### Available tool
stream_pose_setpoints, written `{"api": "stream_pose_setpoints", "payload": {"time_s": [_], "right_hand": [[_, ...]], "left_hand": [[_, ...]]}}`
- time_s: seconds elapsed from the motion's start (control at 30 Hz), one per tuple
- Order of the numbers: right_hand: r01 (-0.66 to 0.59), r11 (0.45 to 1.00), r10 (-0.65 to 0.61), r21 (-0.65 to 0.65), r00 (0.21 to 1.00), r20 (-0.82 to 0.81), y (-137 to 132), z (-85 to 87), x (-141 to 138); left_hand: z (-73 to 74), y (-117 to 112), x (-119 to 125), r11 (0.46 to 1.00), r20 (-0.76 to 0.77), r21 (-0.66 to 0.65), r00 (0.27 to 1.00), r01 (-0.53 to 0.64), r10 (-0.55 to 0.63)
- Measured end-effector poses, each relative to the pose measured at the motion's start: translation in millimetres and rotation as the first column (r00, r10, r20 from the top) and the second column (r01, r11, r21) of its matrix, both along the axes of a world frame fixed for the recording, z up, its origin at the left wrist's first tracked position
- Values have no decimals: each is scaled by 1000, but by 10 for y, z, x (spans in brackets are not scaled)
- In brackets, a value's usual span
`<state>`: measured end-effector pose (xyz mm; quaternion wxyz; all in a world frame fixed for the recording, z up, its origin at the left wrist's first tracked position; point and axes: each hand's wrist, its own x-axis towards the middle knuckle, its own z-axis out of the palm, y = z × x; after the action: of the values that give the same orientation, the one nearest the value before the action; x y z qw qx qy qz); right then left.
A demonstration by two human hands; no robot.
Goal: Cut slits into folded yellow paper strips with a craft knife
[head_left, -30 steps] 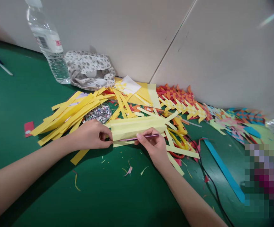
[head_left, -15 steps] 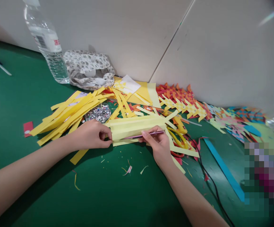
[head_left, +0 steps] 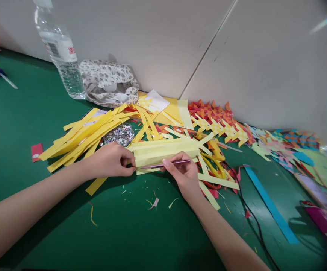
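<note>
A pale yellow creased paper sheet [head_left: 166,147] lies in front of me, with folds running along its length. At its left end, my left hand [head_left: 114,160] pinches the edge between thumb and fingers. My right hand [head_left: 183,173] is closed around a slim, shiny pink pen-like tool [head_left: 177,162]. This tool lies nearly level across the lower part of the sheet, its thin tip reaching left close to my left fingertips. Whether it is a blade or another pointed tool I cannot tell. The right fingers also touch the paper.
Yellow paper strips [head_left: 84,137] and a clear case of small round beads or eyes [head_left: 120,134] lie at left. Behind stand a water bottle [head_left: 64,56] and a patterned cloth pouch [head_left: 108,82]. At right are woven paper fish [head_left: 222,126], a yellow-handled tool [head_left: 217,148] and a black cable [head_left: 250,212].
My right hand has drawn the pink tool slightly left and down, so its tip now sits nearer my left fingers. My left hand still pinches the paper; the view has shifted slightly.
</note>
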<state>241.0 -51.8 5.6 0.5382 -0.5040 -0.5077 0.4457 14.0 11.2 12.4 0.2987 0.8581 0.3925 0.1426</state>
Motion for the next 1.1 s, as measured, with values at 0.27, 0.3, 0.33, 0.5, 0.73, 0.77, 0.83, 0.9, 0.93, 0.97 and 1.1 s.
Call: {"api": "stream_pose_setpoints", "payload": {"time_s": [0.27, 0.3, 0.33, 0.5, 0.73, 0.77, 0.83, 0.9, 0.93, 0.97, 1.1], "right_hand": [[24, 999, -25, 48, 999, 30, 11, -6, 44], [18, 999, -19, 45, 999, 30, 10, -10, 40], [10, 999, -11, 42, 999, 31, 9, -14, 35], [31, 998, -32, 46, 999, 34, 18, -9, 60], [93, 992, -99, 80, 992, 75, 50, 15, 205], [94, 992, -100, 87, 993, 69, 48, 10, 209], [82, 992, -87, 95, 995, 54, 38, 0, 191], [60, 994, -63, 90, 997, 35, 25, -9, 143], [45, 996, -47, 80, 998, 29, 19, -12, 115], [29, 997, -30, 69, 999, 24, 13, -14, 88], [-24, 999, 23, 46, 1000, 15, 8, -17, 43]], "left_hand": [[-7, -7, -10, 1000, 1, 6, 1000, 2, -2], [-8, -5, -8, 1000, 1, 8, 1000, 3, -3], [-8, -3, -5, 1000, -1, 11, 1000, 3, -3], [-6, -6, -6, 1000, -9, 29, 1000, 4, -3], [-7, -13, -13, 999, -2, 43, 1000, 10, -10], [-7, -12, -13, 999, 1, 41, 1000, 8, -9], [-5, -10, -12, 999, 3, 38, 1000, 6, -6], [-4, -7, -11, 999, 0, 32, 1000, 6, -6], [-5, -5, -12, 1000, -2, 29, 1000, 5, -5], [-7, -2, -12, 1000, -5, 28, 1000, 5, -4], [-26, 5, -15, 999, 0, 37, 1000, 13, -13]]}}
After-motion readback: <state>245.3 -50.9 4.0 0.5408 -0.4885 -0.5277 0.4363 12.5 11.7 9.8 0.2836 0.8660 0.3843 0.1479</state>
